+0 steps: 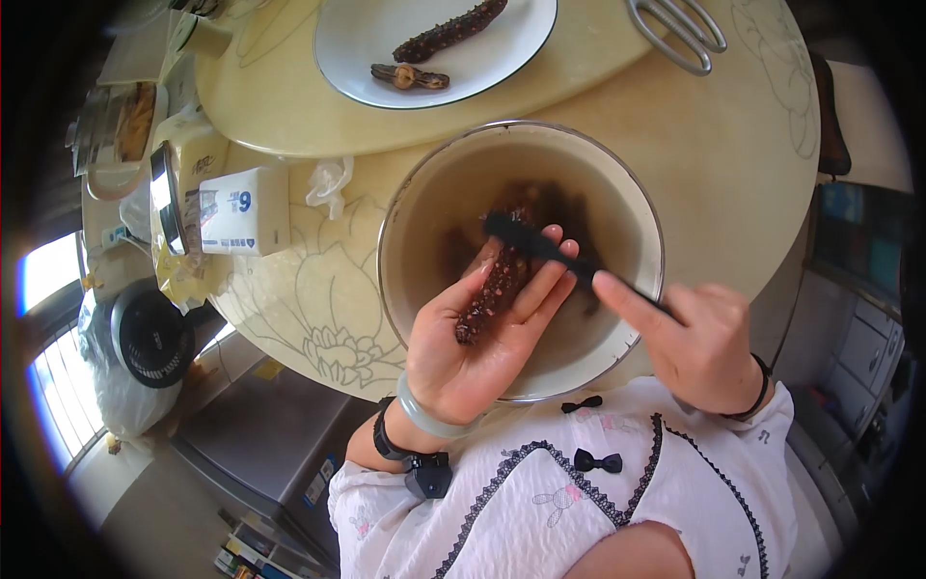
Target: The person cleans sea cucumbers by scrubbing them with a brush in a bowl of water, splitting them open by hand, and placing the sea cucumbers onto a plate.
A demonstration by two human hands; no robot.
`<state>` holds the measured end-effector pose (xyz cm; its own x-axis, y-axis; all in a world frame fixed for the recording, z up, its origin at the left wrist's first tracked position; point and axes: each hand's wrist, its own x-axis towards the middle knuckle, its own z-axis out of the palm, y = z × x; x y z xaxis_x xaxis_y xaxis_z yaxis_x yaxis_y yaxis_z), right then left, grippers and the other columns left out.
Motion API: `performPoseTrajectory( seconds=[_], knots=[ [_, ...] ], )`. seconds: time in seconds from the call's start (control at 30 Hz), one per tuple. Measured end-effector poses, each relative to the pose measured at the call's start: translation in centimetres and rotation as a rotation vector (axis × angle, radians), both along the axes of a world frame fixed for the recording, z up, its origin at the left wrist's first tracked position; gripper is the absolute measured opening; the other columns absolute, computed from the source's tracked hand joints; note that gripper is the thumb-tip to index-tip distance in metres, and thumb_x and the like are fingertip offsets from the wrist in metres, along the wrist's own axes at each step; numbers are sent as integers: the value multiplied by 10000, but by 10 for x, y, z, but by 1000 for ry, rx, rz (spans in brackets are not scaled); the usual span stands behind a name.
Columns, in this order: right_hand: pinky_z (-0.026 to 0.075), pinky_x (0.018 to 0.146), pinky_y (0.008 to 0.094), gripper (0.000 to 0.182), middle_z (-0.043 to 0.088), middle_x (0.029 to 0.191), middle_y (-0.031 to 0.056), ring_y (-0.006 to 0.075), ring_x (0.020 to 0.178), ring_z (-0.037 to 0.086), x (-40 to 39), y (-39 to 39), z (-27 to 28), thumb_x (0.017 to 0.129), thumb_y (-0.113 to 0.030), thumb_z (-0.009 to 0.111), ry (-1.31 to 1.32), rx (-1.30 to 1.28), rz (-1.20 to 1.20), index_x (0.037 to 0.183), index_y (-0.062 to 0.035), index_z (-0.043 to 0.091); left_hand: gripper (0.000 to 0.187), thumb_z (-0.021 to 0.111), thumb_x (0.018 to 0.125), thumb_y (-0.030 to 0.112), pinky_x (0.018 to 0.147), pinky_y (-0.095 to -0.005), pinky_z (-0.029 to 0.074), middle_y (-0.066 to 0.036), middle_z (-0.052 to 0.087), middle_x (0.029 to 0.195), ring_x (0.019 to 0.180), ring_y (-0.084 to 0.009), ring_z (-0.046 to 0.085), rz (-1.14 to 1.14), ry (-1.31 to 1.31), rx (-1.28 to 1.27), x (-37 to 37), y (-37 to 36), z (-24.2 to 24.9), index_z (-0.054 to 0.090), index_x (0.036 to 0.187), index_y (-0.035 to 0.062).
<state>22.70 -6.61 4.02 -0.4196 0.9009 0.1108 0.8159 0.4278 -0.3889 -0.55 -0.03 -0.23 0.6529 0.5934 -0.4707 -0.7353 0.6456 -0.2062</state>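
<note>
My left hand (470,352) is palm up over a white enamel basin (395,280), with a dark, spiky sea cucumber (490,294) lying along the palm and fingers. In my right hand (702,338) is a slim black brush (540,246), the index finger stretched along its handle. The brush head rests on the far end of the sea cucumber, hiding part of it. Murky brown water (444,203) fills the basin, and dark shapes sit under the surface, too blurred to name.
Beyond the basin, a raised round table section (280,106) bears a white plate (347,48) with another sea cucumber (449,31) and a smaller brown piece (410,76). Grey-handled scissors (680,39) lie right of it. A tissue pack (244,210) and crumpled tissue (330,183) are at left.
</note>
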Motion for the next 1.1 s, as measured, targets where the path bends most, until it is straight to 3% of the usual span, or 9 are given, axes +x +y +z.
performPoseTrajectory(
  seconds=[0.03,0.17,0.2,0.47,0.7,0.8,0.9,0.97,1.1],
  knots=[
    [331,446,323,631,588,699,4,145,453,406,-2,-1,3,687,-39,657,-17,-43,8,1303,-163,725,352,334,1079,103,1265,-504,271,-247,437,1532,1464,-405,383,-14,31,-11,0,1,2,497,1387,49],
    [325,449,323,604,339,606,-30,144,451,377,-14,-8,-2,702,-90,685,124,32,52,1300,-164,726,356,334,1076,87,1268,-498,269,-251,432,1535,1471,-408,371,30,55,-66,-1,2,3,493,1391,44],
    [340,446,307,612,481,636,-34,131,454,405,-6,0,7,690,-97,696,40,-44,37,1298,-160,725,356,333,1076,81,1269,-497,268,-249,428,1539,1470,-403,375,30,51,-57,-1,1,1,486,1394,36],
    [336,452,323,613,365,623,-26,147,454,377,-12,-6,1,691,-47,681,123,-29,82,1290,-165,735,357,346,1073,69,1273,-497,264,-258,434,1529,1465,-394,387,62,17,-142,-1,4,3,457,1407,9],
    [332,468,358,554,346,579,42,211,462,389,9,8,-8,763,21,669,-56,56,-159,1295,-123,726,339,375,1056,71,1257,-538,282,-261,496,1475,1443,-401,418,59,9,-123,-2,0,-2,504,1367,29],
    [349,432,329,712,293,592,15,175,433,359,12,10,-20,665,-61,674,-133,148,-235,1353,-242,704,329,383,1043,70,1248,-542,296,-268,506,1462,1436,-404,428,74,39,-133,0,2,3,525,1337,28],
    [360,436,336,671,325,584,14,178,430,378,10,11,-14,704,-68,669,-133,84,-238,1353,-234,702,327,383,1037,81,1247,-539,299,-269,497,1471,1439,-403,426,90,58,-145,-1,0,-2,527,1325,25],
    [346,479,344,579,399,574,43,213,467,430,6,7,-1,771,-3,676,15,-91,-111,1337,-121,695,329,379,1039,91,1250,-535,295,-267,488,1482,1441,-402,424,91,68,-152,0,1,-3,520,1328,23],
    [343,457,324,609,480,604,4,167,458,440,-6,-5,7,732,-25,675,142,-148,83,1330,-134,703,351,341,1038,81,1263,-518,274,-272,447,1518,1457,-401,402,65,77,-121,0,4,1,482,1351,7]
  ],
)
